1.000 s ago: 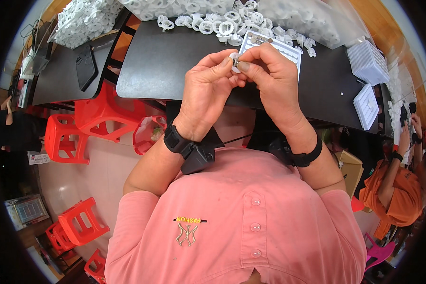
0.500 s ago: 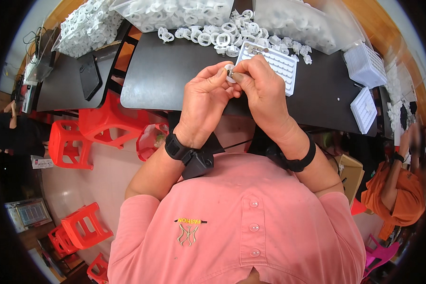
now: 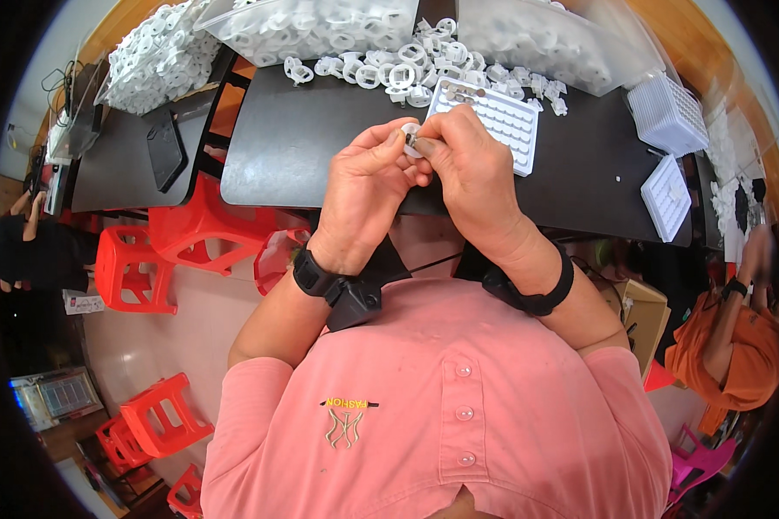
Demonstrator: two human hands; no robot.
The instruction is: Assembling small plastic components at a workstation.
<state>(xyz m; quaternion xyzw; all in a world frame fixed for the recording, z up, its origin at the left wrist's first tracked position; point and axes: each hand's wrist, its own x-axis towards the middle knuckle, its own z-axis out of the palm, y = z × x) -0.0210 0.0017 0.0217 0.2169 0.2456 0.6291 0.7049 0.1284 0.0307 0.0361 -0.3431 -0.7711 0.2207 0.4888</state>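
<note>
Between the thumb and fingers of my left hand point(image 3: 362, 180) is a small white plastic ring part point(image 3: 408, 130) with something dark in its middle. My right hand point(image 3: 474, 164) is closed in a pinch at the ring's right side; whatever its fingertips hold is too small and too covered to name. Just beyond my right hand lies a white slotted tray point(image 3: 518, 130), partly hidden by it, with a few small brownish discs point(image 3: 460, 92) at its far left end. Loose white plastic parts point(image 3: 402, 76) lie heaped beyond both hands.
Two clear bins point(image 3: 320, 35) of white parts stand at the back, beside a heaped bag point(image 3: 160, 60). Stacked trays point(image 3: 669, 119) and a single tray point(image 3: 666, 199) are at the right. A black phone point(image 3: 166, 151) lies left. Red stools point(image 3: 134, 268) and a person in orange point(image 3: 731, 350) flank the table.
Both hands, together with the white ring part, have shifted slightly left and down in the picture. My right fingertips stay pinched against the part.
</note>
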